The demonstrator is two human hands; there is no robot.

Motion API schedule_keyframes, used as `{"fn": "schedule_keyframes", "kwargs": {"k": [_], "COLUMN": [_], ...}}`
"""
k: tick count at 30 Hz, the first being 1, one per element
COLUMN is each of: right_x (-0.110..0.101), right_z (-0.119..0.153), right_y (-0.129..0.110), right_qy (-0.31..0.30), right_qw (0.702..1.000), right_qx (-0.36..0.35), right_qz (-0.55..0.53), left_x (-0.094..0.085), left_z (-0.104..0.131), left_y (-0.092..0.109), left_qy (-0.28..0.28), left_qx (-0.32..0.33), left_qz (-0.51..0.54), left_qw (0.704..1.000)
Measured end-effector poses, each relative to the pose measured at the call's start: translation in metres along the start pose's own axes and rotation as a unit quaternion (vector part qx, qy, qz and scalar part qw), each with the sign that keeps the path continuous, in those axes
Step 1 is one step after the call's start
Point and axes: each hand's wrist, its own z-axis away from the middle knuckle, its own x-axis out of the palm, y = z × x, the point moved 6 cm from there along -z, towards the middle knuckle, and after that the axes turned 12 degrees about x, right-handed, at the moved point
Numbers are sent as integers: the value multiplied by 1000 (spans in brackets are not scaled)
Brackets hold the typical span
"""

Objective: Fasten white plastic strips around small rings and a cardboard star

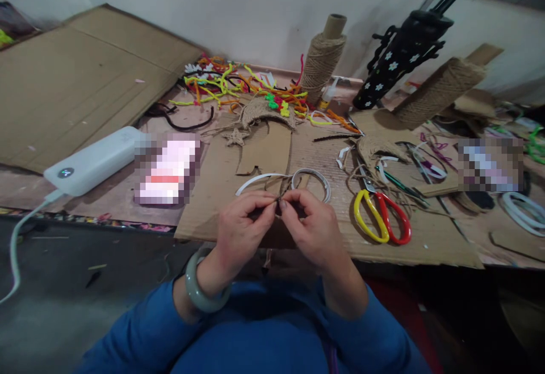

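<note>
My left hand [244, 226] and my right hand [313, 229] meet over the front edge of a cardboard sheet [340, 226]. Both are closed, thumbs and forefingers pinched together at one spot. A small dark thing shows between the fingertips, too small to name. Just beyond them lies a coil of white tape [326, 184] with a loose end. Farther back, a twine-wrapped crescent [259, 110] with small coloured flowers and a twine star [235, 137] rest on the cardboard. Scissors [383, 215] with one yellow and one red handle lie right of my right hand.
A white power bank [93, 161] with a cable and a blurred phone [168, 169] are at left. Behind lie coloured pipe cleaners [221, 87], a twine spool [321, 59], another tilted spool [443, 90], a glue bottle [327, 96] and a black flowered holder [400, 50].
</note>
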Motion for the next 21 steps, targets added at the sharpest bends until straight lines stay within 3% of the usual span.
{"fn": "schedule_keyframes", "kwargs": {"k": [21], "right_x": [3], "right_z": [-2], "right_y": [3], "right_qy": [-24], "right_qw": [999], "right_qx": [15], "right_qz": [-35], "left_x": [0], "left_z": [1], "left_y": [-8], "left_qy": [-8], "left_qx": [-96], "left_qz": [59], "left_qw": [994]}}
